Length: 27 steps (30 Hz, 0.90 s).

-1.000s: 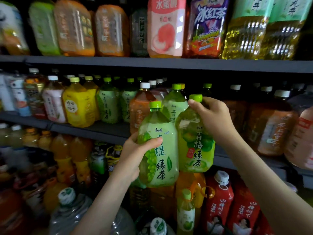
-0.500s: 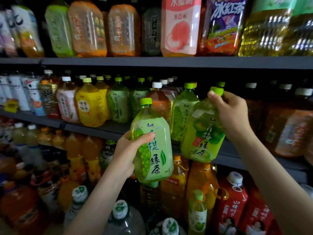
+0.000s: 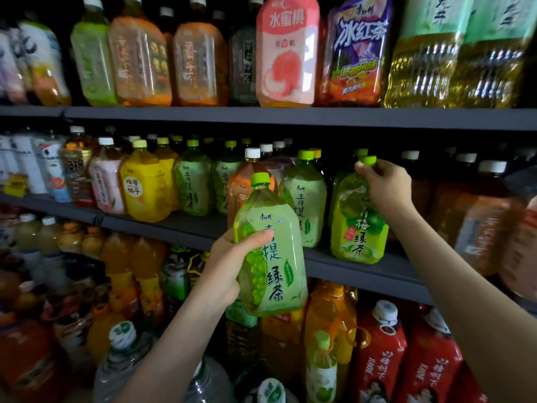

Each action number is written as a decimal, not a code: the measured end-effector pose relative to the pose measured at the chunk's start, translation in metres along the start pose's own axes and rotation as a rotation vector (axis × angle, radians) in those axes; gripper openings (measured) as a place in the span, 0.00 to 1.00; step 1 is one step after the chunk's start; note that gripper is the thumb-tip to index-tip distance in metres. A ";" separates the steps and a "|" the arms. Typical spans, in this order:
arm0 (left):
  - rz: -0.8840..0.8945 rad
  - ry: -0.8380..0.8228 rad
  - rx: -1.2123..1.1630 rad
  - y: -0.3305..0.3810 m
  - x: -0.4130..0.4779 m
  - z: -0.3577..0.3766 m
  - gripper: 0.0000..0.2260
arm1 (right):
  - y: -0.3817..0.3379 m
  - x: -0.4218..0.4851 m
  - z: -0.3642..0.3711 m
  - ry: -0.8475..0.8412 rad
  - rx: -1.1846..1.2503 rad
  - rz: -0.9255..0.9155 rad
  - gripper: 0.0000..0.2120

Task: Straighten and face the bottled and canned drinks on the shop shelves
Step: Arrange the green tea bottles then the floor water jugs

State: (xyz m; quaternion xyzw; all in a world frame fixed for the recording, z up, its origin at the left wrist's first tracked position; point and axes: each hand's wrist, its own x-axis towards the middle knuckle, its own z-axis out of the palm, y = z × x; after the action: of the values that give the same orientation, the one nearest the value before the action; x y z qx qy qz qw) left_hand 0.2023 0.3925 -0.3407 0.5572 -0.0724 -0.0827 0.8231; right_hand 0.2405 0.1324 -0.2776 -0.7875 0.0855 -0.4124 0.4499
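Note:
My left hand (image 3: 232, 269) grips a large green grape-tea bottle (image 3: 276, 257) by its body and holds it in the air in front of the middle shelf (image 3: 174, 228), label facing me. My right hand (image 3: 386, 187) holds the neck and green cap of a plum green-tea bottle (image 3: 359, 225) that stands upright on the middle shelf near its front edge. A matching grape-tea bottle (image 3: 308, 199) stands on the shelf between the two.
The middle shelf carries a row of bottles: yellow juice (image 3: 145, 184), green teas (image 3: 193, 184), brown teas at right (image 3: 479, 222). The top shelf (image 3: 290, 116) holds big bottles. Below stand orange bottles (image 3: 145, 271), red cartons (image 3: 380, 350) and water jugs (image 3: 122, 359).
The plum-tea bottle has gone from tilted in my right hand to standing upright on the shelf. My left hand carried the grape-tea bottle slightly right; the view shifted left and upward.

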 end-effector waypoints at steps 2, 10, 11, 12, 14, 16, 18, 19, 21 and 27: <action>-0.010 0.015 -0.005 -0.004 0.003 -0.001 0.21 | 0.002 0.002 0.000 -0.017 -0.042 -0.021 0.16; -0.037 0.023 -0.003 -0.015 0.009 -0.002 0.21 | 0.000 -0.019 0.000 0.078 -0.381 -0.067 0.27; -0.036 0.024 0.004 -0.015 0.009 -0.004 0.22 | -0.011 -0.036 0.001 0.169 -0.358 -0.160 0.27; -0.028 0.024 0.008 -0.014 0.009 -0.007 0.24 | -0.023 -0.056 0.006 0.217 -0.301 -0.276 0.26; 0.002 0.021 0.009 -0.011 0.008 -0.015 0.29 | -0.043 -0.099 0.026 0.038 -0.166 -0.380 0.25; 0.042 0.028 0.015 -0.006 0.007 -0.032 0.29 | -0.055 -0.134 0.055 -0.283 -0.088 -0.269 0.27; 0.083 0.025 0.022 0.002 0.007 -0.057 0.25 | -0.059 -0.150 0.085 -0.417 -0.015 -0.185 0.27; 0.104 0.020 0.039 0.007 0.010 -0.072 0.23 | -0.063 -0.153 0.099 -0.439 0.014 -0.183 0.27; 0.137 0.036 0.085 0.022 0.019 -0.103 0.23 | -0.072 -0.155 0.127 -0.506 0.003 -0.217 0.30; 0.252 0.041 0.207 0.074 0.084 -0.182 0.30 | -0.102 -0.160 0.239 -0.663 0.015 -0.071 0.48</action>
State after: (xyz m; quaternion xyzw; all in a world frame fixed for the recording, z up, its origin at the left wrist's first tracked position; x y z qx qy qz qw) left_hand 0.3264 0.5655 -0.3370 0.6271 -0.1329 0.0405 0.7664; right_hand 0.2865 0.4251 -0.3503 -0.8781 -0.0964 -0.1496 0.4442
